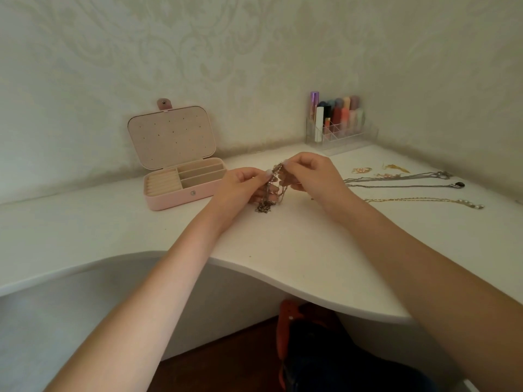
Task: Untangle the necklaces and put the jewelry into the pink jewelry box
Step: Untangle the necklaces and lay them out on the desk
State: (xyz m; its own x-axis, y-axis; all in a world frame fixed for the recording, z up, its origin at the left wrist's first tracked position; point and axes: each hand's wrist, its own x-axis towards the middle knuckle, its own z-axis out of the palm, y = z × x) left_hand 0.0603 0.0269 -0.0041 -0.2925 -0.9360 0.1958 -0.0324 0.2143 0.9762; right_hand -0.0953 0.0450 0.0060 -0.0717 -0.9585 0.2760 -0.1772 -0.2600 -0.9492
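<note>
White curved desk [283, 250] set in a corner with patterned wallpaper. My left hand [243, 185] and right hand [308, 172] both pinch the tangled necklaces [271, 188] above it. Pink jewelry box [181, 176] stands open at left; straightened chains [402, 182] lie right.

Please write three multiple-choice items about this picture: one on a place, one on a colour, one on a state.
1. Where does the open pink jewelry box stand?
A. left of the hands
B. right of the hands
C. on the floor

2. What colour is the desk top?
A. black
B. white
C. green

3. The tangled bunch of thin metal chains is:
A. inside the box
B. flat by the wall
C. held up by both hands

Answers: 1 A, the box lies beyond the left hand. 2 B, the surface is white. 3 C, the left hand and right hand pinch it.
</note>
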